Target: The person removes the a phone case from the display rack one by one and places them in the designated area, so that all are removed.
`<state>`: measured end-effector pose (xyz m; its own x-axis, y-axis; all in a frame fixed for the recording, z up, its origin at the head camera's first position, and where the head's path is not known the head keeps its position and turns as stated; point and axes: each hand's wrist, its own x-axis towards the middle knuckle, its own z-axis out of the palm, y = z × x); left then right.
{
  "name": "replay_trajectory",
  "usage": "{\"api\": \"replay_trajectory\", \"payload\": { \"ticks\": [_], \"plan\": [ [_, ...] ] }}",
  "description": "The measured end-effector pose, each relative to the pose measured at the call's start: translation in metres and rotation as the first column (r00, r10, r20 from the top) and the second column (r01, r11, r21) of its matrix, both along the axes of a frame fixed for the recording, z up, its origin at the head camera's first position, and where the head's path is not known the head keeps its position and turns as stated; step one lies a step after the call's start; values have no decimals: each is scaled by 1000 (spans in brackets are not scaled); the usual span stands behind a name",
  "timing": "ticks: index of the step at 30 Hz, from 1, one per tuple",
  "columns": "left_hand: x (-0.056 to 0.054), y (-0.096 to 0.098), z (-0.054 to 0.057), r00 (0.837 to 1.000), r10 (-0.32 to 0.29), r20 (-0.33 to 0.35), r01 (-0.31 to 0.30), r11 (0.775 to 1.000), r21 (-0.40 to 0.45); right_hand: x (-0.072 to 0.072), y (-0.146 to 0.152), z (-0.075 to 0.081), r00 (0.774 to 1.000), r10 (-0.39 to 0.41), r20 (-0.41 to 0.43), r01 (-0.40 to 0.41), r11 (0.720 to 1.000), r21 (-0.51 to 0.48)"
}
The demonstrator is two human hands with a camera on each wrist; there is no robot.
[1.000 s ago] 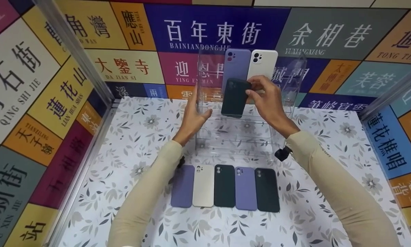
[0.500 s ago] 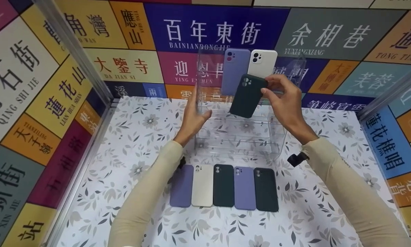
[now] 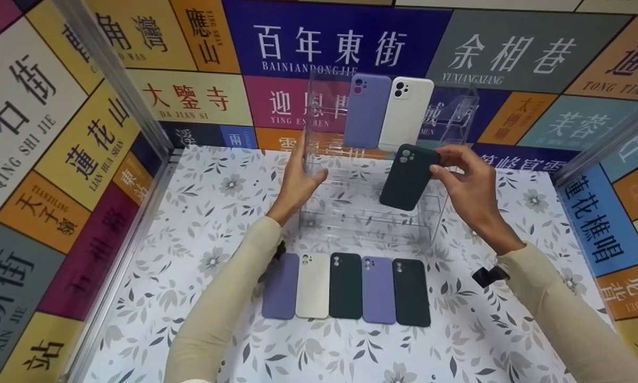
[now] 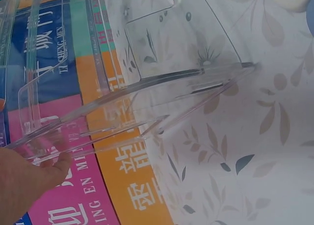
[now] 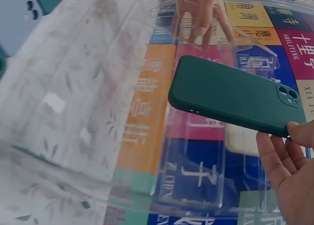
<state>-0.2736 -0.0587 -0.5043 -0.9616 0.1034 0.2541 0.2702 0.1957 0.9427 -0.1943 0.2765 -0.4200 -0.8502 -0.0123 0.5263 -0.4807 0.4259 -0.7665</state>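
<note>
My right hand [image 3: 470, 186] pinches a dark green phone case [image 3: 408, 178] by its upper right edge. The case hangs tilted in front of the clear acrylic display stand [image 3: 430, 223], camera cutout at the top. In the right wrist view the green case [image 5: 230, 92] sits between thumb and fingertips. At the stand's left side, my left hand [image 3: 300, 183] holds the side panel, thumb at the front edge; the left wrist view shows the thumb [image 4: 56, 171] against clear plastic. A purple case [image 3: 368, 111] and a white case [image 3: 406, 113] stand side by side on the upper tier.
Several phone cases lie in a row on the floral table in front of the stand: a purple case [image 3: 280, 287], a cream case [image 3: 313, 287], a green case [image 3: 346, 287], a lilac case [image 3: 379, 290] and a dark case [image 3: 411, 292]. Printed walls [image 3: 340, 32] enclose the table.
My right hand has moved the dark green case right and down, away from the upper tier, uncovering the lower part of the white case. The left hand has stayed at the stand's side.
</note>
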Motion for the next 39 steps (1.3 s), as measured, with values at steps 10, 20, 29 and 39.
{"api": "replay_trajectory", "payload": {
  "ticks": [10,20,29,39],
  "plan": [
    [-2,-16,10,992,-72,107,75,997,-19,30,31,-28,996,-37,77,34,999,34],
    [-2,-23,12,983,-108,147,105,994,29,54,60,-49,992,-61,110,59,998,18],
    [-2,-19,11,992,-77,103,72,996,50,71,84,-65,984,-80,156,79,997,13],
    [-3,-15,11,993,-71,95,66,997,51,83,101,-84,972,-81,218,70,996,58]
  ]
}}
